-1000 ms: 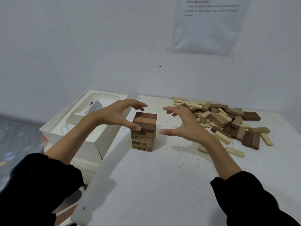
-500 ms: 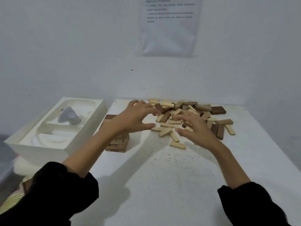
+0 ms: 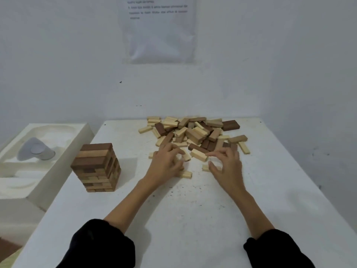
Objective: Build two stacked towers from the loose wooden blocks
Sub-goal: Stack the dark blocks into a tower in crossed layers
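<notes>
- Sitting left of the table (image 3: 193, 219), a white moulded tray (image 3: 58, 171) holds 1 grey object (image 3: 35, 149), rounded, in its far hollow.
- 1 tower (image 3: 96, 167) stands upright on the table's left side, near the tray. Its layers of dark and light brown blocks cross each other, and the top layer is dark.
- The pile of loose blocks (image 3: 195, 132) lies at the far middle of the table, pale and dark pieces mixed at all angles, with a few pale strays along its near edge.
- The left hand (image 3: 164, 165) is palm down at that near edge, its fingers and thumb curled narrowly round a pale block (image 3: 178, 159).
- The right hand (image 3: 228, 167) is just beside it, thumb and forefinger drawn to a narrow gap over the pale strays. Blur hides whether anything is pinched there, so I cannot tell.
- Both hands are well apart from the tower.
- Black sleeves (image 3: 100, 246) cover both forearms at the near edge.
</notes>
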